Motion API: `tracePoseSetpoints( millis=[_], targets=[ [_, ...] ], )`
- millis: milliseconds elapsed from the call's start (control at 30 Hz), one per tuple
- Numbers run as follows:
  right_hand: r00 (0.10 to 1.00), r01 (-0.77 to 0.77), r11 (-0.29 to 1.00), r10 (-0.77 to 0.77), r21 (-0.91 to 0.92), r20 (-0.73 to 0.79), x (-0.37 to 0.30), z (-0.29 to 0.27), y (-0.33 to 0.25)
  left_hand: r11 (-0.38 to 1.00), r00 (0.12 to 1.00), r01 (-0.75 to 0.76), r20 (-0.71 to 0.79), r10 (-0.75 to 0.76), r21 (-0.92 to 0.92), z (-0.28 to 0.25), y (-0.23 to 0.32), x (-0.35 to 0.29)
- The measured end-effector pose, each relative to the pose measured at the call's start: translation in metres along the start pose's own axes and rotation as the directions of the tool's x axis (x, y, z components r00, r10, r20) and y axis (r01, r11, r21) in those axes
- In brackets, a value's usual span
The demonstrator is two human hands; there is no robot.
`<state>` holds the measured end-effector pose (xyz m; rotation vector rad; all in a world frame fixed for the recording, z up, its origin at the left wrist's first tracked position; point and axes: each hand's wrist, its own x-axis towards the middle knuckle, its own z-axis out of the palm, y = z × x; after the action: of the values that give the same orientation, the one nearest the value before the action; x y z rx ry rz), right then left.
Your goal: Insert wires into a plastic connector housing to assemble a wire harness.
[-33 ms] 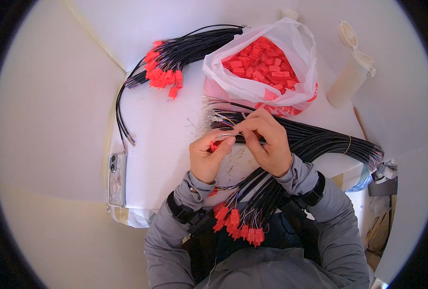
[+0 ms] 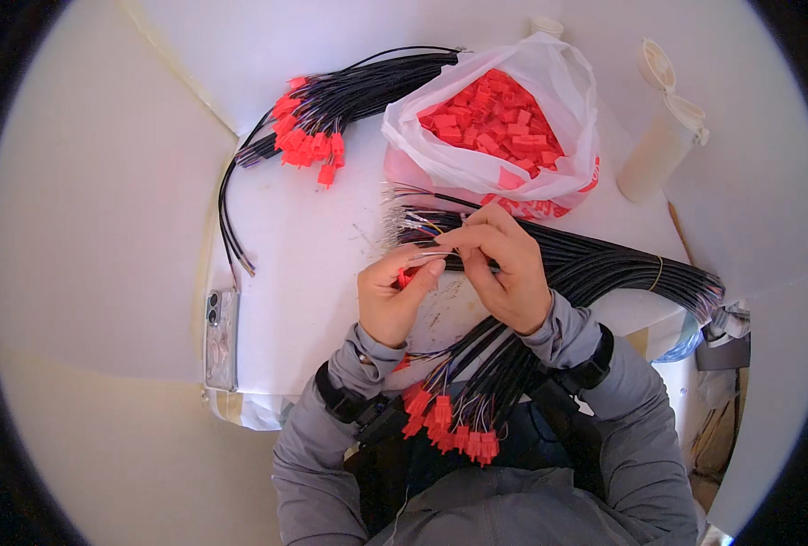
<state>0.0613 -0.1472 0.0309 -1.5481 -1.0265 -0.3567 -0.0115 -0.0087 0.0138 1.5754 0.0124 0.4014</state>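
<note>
My left hand [image 2: 391, 296] is closed on a small red plastic connector [image 2: 406, 276], mostly covered by the fingers. Thin wires run from there toward my right hand [image 2: 502, 264], whose fingertips pinch them just to the right; the exact grip is partly hidden. Under and beyond both hands lies a thick bundle of black cables [image 2: 586, 259], its stripped, silvery wire ends fanned out at the left. Closer to my body, another bunch of black cables [image 2: 490, 364] ends in several red connectors [image 2: 440, 420] hanging near my lap.
Behind my hands stands a white plastic bag [image 2: 404, 136] full of red connectors [image 2: 495, 123]. To its left is a cable bundle [image 2: 386, 86] with red connectors fitted. A phone [image 2: 222, 341] lies at the table's left edge. An open-lidded pale bottle [image 2: 663, 150] stands at the back right.
My right fingertips have shifted very slightly left along the wires. Everything else stays where it was.
</note>
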Motion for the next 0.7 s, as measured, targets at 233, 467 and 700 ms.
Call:
tracePoseSetpoints(
  millis=[233,467,700],
  targets=[
    [0.998,0.018,1.0,-0.017,-0.012,0.066,0.001,-0.005,-0.002,0.99,0.989,-0.139,0.047,0.138,0.027,0.0,-0.011,-0.001],
    [0.996,-0.067,0.987,0.057,0.147,0.069,0.003,-0.003,0.008,0.991,0.989,-0.117,0.096,0.112,0.058,0.002,-0.004,-0.002],
    [0.949,-0.301,0.836,0.309,0.458,0.061,-0.004,0.008,0.023,0.994,0.993,-0.049,0.112,0.037,0.102,0.003,-0.003,-0.002]
  ],
)
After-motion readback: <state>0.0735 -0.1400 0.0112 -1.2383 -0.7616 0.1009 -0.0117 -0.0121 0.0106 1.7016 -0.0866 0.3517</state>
